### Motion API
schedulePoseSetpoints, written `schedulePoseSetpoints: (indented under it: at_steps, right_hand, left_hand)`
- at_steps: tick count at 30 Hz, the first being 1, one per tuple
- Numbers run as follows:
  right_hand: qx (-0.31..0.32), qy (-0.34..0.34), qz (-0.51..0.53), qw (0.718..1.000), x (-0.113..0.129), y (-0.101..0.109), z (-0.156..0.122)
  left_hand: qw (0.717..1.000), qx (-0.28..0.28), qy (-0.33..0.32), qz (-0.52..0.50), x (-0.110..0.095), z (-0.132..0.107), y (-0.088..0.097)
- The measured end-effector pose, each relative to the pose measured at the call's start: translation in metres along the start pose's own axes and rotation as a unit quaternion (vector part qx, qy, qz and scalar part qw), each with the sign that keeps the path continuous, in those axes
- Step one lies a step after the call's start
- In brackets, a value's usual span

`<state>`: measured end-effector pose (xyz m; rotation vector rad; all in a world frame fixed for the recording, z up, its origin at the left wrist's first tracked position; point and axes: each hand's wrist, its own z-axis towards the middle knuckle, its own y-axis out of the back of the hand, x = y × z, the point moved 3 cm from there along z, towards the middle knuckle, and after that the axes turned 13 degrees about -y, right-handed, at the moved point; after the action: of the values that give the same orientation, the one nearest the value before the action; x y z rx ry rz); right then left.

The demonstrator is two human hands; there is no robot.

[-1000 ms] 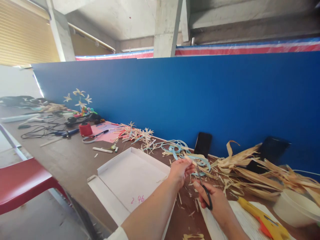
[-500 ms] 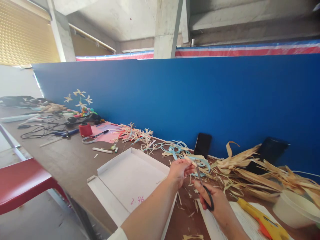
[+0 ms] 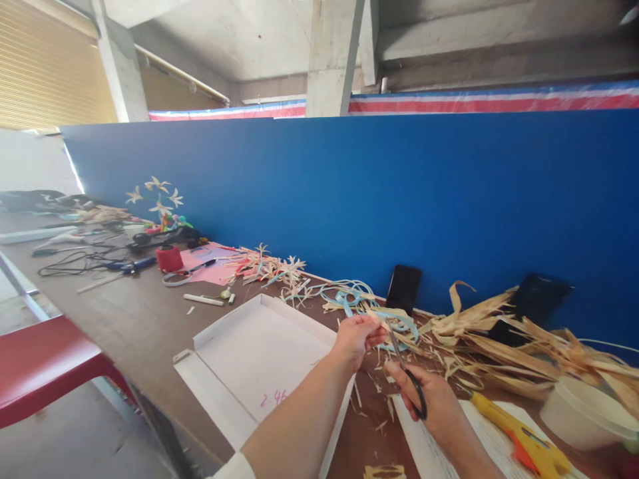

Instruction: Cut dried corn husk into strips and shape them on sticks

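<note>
My left hand is closed in a pinch on a small pale strip of dried husk, mostly hidden by the fingers. A pair of black-handled scissors is gripped in my right hand, with fingers through the loops. Its metal blades point up and left and meet the strip near my left fingertips. Behind my hands lie light blue ribbons, mixed with pale husk scraps. Cut bits lie scattered on the brown table below the scissors.
A white box lid lies at left. Dried husks, a plastic tub and a yellow glue gun are at right. A phone leans on the blue partition. Husk flowers and red thread sit farther left.
Both hands stay in nearly the same place, with the scissors still at the strip. The whole view has shifted very slightly.
</note>
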<state>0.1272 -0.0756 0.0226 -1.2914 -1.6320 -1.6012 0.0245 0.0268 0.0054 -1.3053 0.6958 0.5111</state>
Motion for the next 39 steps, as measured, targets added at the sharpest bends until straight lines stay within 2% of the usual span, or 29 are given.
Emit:
schedulePoseSetpoints:
  at_steps: [5, 11, 15, 29, 39]
  right_hand:
    - [-0.003, -0.019, 0.010, 1.000, -0.004, -0.004, 0.004]
    - [0.033, -0.030, 0.109, 0.993, -0.006, -0.007, 0.001]
    - [0.048, -0.033, 0.129, 0.990, -0.004, -0.006, 0.000]
    - [0.011, -0.033, 0.044, 0.998, -0.008, -0.002, 0.006]
    - [-0.025, 0.006, -0.029, 0.999, -0.011, 0.005, 0.010]
  left_hand:
    - [1.000, 0.006, -0.006, 0.003, 0.001, 0.001, 0.001]
    - [1.000, 0.017, -0.007, 0.021, 0.000, 0.001, 0.001]
    - [0.998, 0.027, -0.013, 0.048, 0.002, 0.002, 0.001]
    - [0.997, 0.009, -0.012, 0.074, 0.001, -0.003, -0.002]
    - [0.997, 0.007, -0.011, 0.076, 0.000, -0.002, -0.001]
